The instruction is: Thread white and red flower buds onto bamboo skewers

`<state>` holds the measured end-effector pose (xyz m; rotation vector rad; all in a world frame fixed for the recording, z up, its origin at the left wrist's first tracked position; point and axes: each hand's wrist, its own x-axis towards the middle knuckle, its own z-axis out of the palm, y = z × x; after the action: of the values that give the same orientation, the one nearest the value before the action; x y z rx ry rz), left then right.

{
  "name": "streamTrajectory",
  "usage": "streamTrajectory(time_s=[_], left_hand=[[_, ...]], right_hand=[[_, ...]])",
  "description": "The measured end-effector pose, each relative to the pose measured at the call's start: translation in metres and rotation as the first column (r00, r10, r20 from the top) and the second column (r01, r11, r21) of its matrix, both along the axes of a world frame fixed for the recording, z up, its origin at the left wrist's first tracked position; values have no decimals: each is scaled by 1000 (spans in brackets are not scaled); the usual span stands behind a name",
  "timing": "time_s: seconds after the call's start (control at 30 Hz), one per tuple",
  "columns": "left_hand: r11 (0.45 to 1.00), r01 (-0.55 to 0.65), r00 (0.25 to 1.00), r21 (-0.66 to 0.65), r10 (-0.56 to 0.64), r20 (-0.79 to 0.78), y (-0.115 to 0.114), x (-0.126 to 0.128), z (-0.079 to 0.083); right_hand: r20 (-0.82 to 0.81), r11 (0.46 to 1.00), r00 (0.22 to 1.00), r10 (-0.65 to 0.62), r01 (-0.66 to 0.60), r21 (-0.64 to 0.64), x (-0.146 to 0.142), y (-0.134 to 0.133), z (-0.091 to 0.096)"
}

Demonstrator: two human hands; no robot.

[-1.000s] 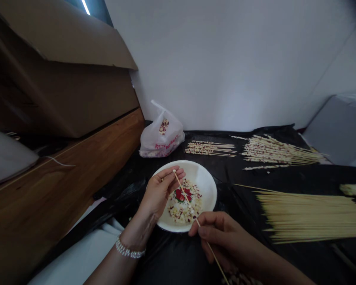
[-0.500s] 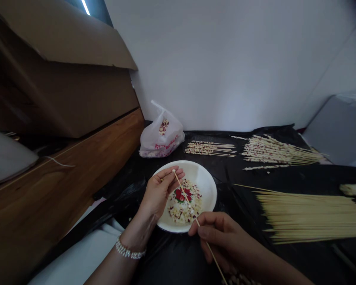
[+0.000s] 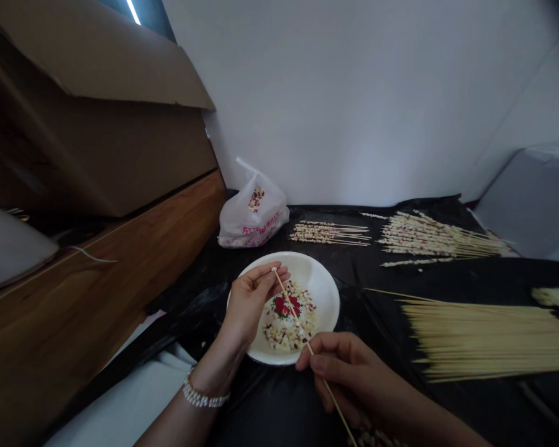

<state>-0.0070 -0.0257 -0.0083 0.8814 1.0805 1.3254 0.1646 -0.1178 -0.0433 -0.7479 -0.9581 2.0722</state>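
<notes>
My right hand (image 3: 347, 363) pinches a thin bamboo skewer (image 3: 331, 397), which slants up and away to the left. At the skewer's far tip is a pale corn kernel (image 3: 274, 269), held by the thumb and fingers of my left hand (image 3: 248, 304). Both hands are at a white bowl (image 3: 327, 292), the left one over its left side and the right one by its near right rim. Loose white and dark red corn kernels (image 3: 284, 340) lie in the bowl around a printed red flower.
Behind the bowl stands a knotted white plastic bag (image 3: 254, 223). Kernel-threaded skewers lie in a small group (image 3: 314, 233) and a larger pile (image 3: 419, 236). Bare skewers (image 3: 489, 338) are spread at right on black plastic sheeting (image 3: 354, 270). A cardboard box (image 3: 135, 143) is at left.
Both hands hold nearly the same pose. My left hand and the skewer tip have shifted only very slightly; the view has moved a touch.
</notes>
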Motion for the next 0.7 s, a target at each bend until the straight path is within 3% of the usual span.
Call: streamTrajectory(time_s=[0.17,0.37,0.7], left_hand=[[997,50,986,-57,-41,160,0,-2,5],[930,213,859,-300,-32,511,6,-8,3],[931,189,827,-313,20,562,5,-5,5]], right_hand=[[109,998,993,-54,49,47,0,2,5],[126,997,991,-34,25,78,-1,3,5],[125,994,992,-29,16,108,1,3,-3]])
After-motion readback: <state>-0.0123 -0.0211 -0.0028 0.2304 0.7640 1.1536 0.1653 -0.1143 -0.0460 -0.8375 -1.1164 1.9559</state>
